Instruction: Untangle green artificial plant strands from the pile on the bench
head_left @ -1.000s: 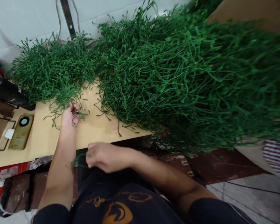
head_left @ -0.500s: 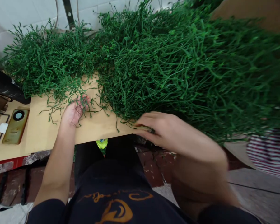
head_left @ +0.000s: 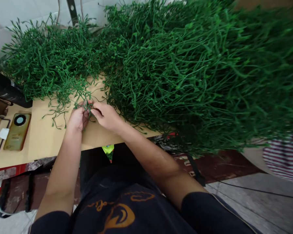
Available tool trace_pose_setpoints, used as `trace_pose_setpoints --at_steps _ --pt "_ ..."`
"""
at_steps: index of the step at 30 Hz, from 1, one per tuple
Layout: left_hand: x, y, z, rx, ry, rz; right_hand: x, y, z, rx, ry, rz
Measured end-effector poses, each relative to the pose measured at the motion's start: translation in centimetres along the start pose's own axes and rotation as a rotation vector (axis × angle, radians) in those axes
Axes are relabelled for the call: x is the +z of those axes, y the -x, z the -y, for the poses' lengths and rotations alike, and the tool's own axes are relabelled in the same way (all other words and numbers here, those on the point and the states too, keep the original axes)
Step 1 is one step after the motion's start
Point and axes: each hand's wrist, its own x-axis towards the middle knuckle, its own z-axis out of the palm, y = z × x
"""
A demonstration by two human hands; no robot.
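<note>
My left hand (head_left: 77, 117) rests palm up over the tan board, fingers curled around a few thin green artificial plant stems (head_left: 88, 106). Meeting it from the right, my right hand (head_left: 107, 115) has thumb and forefinger pinched together at those same stems. The fingertips of both hands nearly touch; exactly what the right one grips is partly hidden. Beyond the left hand a loose tangle of stems (head_left: 60, 104) spreads over the board. A large heap of green stems (head_left: 180, 71) lies to the right, and a smaller heap (head_left: 51, 55) at the back left.
The tan board (head_left: 101, 136) ends just in front of my lap. At its left lie a gold phone (head_left: 17, 131) and a black cylindrical container (head_left: 8, 88). A red box (head_left: 5, 177) is below the left edge. Red-and-white striped cloth (head_left: 284, 159) shows at far right.
My right hand has moved left from the front edge of the large heap to my left hand, where it pinches at the stems. The left hand has stayed nearly in place.
</note>
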Motion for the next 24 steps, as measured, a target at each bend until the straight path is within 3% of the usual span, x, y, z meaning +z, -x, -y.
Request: trace_pose_setpoints --at_steps 7,11,13,16,19,21,24 --pt "0.0 0.2 -0.4 -0.018 0.09 -0.078 0.5 2.5 0.5 -0.064 0.033 0.072" --pt "-0.8 -0.7 -1.4 -0.006 0.179 -0.235 0.7 6.2 2.8 -0.533 -0.032 0.541" --pt "-1.3 -0.9 -1.5 -0.019 0.138 -0.193 0.4 7.3 3.2 -0.627 -0.035 0.591" --pt "-1.8 -0.7 -1.0 -0.058 0.063 -0.041 -0.9 6.8 2.4 -0.342 -0.056 0.286" --pt "-1.7 -0.3 -0.6 -0.055 0.051 0.01 -2.0 4.5 1.2 -0.039 -0.038 0.025" --pt "-1.5 -0.2 -0.5 -0.049 0.055 0.011 -1.9 2.9 0.9 0.056 0.073 0.011" --pt "-1.2 -0.3 -0.6 -0.059 0.061 0.02 -0.5 1.5 0.7 0.11 0.267 0.093"
